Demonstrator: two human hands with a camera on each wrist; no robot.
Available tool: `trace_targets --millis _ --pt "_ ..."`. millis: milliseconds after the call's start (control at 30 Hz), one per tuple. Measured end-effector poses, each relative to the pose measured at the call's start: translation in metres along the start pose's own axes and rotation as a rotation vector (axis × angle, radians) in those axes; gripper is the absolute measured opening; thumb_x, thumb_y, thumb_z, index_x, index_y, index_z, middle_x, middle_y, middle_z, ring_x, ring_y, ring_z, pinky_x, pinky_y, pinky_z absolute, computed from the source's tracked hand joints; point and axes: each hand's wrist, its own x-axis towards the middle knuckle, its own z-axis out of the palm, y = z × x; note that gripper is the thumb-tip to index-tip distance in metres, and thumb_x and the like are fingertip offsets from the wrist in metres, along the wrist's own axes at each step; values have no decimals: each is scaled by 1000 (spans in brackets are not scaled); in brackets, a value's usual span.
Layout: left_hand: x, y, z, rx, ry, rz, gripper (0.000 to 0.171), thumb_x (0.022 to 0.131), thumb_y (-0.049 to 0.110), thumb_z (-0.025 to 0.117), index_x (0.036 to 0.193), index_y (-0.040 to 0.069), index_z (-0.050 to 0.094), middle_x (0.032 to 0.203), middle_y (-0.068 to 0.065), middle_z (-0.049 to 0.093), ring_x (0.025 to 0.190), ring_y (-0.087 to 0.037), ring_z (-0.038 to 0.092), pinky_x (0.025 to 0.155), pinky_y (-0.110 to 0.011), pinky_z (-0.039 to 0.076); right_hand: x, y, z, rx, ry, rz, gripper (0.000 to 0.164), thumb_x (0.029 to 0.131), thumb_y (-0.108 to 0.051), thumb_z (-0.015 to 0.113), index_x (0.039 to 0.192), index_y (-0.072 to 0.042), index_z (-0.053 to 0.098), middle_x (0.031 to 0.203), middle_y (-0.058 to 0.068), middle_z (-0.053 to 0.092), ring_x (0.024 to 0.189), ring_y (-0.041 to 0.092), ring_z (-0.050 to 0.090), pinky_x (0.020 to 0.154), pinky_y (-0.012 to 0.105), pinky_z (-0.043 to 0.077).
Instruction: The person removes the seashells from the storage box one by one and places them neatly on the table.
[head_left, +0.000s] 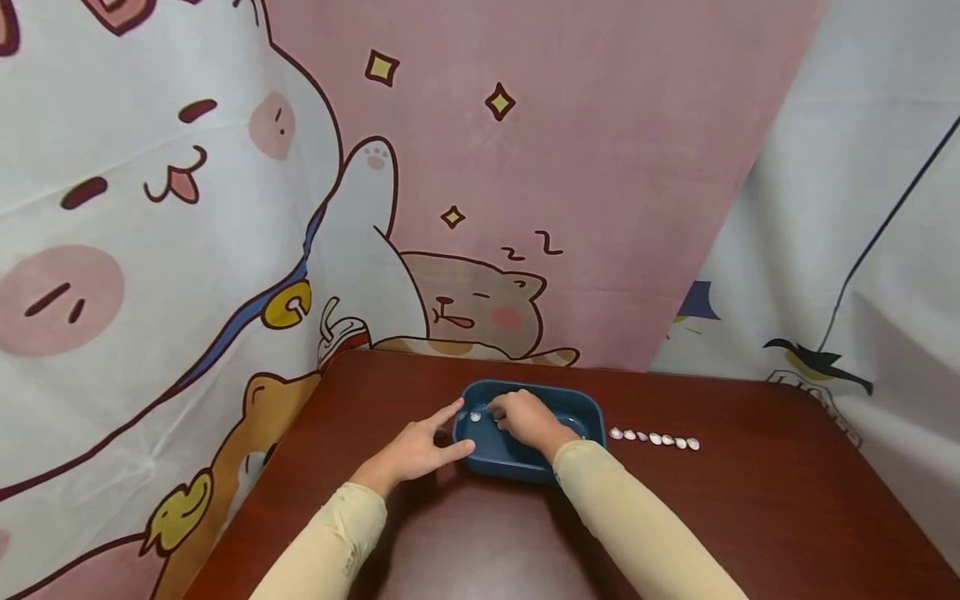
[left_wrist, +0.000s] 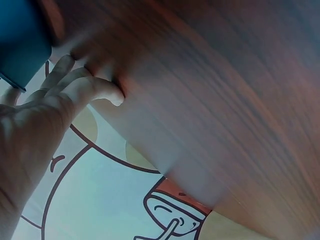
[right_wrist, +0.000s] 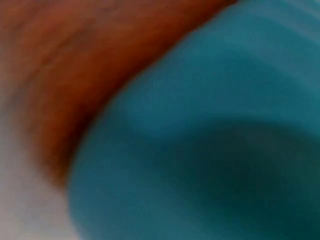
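Observation:
A blue plastic basin [head_left: 510, 473] stands on the table, with a small white shell [head_left: 476, 417] lying inside near its left end. My left hand [head_left: 414, 450] is at the basin's left end, index finger and thumb spread along the rim. In the left wrist view the other fingers of the left hand [left_wrist: 55, 95] extend beside the basin [left_wrist: 25, 45] toward the tabletop. My right hand [head_left: 528, 418] reaches down into the basin, its bent fingers low beside the shell; I cannot tell if they hold one. The right wrist view shows only the blurred basin wall [right_wrist: 150, 175].
To the right of the basin, a row of several small pale shells [head_left: 656, 439] lies on the dark red wooden table [head_left: 750, 500]. Cloth printed with cartoon animals [head_left: 600, 167] hangs behind the table and along its left side.

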Motion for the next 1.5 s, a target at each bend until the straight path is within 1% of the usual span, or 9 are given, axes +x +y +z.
trace_targets --millis 233,467,767,1067,1167,1233,1300,1400,1500 --pt "1 2 -3 -14 -2 -12 89 97 67 67 170 34 29 156 -16 59 144 -37 58 116 -67 45 -1 1 -2 78 6 12 29 93 -3 80 122 -7 80 115 10 81 108 25 78 99 47 62" --pt "0 2 -3 -25 -11 -21 88 97 67 67 170 35 29 155 -16 60 143 -37 59 116 -65 45 1 2 0 74 -15 -26 28 91 -3 83 118 -7 81 110 9 81 102 24 77 96 46 63" --pt "0 2 -3 -23 -12 -29 89 96 69 66 170 37 28 155 -17 60 142 -36 59 115 -66 46 0 -1 1 67 -13 -17 28 93 -4 82 121 -5 80 113 11 81 106 26 77 99 47 62" --pt "0 2 -1 -13 2 -23 90 96 69 67 170 36 29 152 -18 62 140 -36 61 114 -65 47 -2 -4 -2 32 -3 -20 26 94 -7 82 120 -6 79 111 10 81 103 24 77 98 46 62" --pt "0 4 0 -10 5 -24 90 96 68 68 170 35 29 151 -18 63 139 -36 61 114 -66 47 -5 -2 -6 79 14 2 29 95 -9 81 124 -7 76 112 9 80 102 23 76 98 46 62" --pt "-1 5 0 -9 1 -28 90 96 68 68 170 35 29 150 -18 63 139 -37 61 113 -66 47 -9 1 -12 147 40 12 32 96 -9 81 127 -6 74 112 9 80 102 22 76 97 46 63" --pt "-2 5 1 -9 3 -37 90 96 67 68 170 36 29 150 -18 63 139 -38 61 113 -67 47 -15 5 -25 220 87 19 35 96 -11 81 129 -5 73 112 7 80 103 21 76 95 44 63" --pt "-3 5 2 -13 15 -39 90 95 66 69 170 36 29 151 -18 63 139 -38 61 113 -67 47 -30 16 -55 287 188 21 37 95 -13 83 129 -6 73 111 7 80 102 23 77 91 44 63" --pt "-4 4 4 -20 25 -32 90 95 65 71 170 35 30 151 -18 63 139 -37 61 113 -66 47 -56 40 -90 291 281 55 39 95 -16 83 130 -5 71 111 11 81 101 27 79 88 45 64"
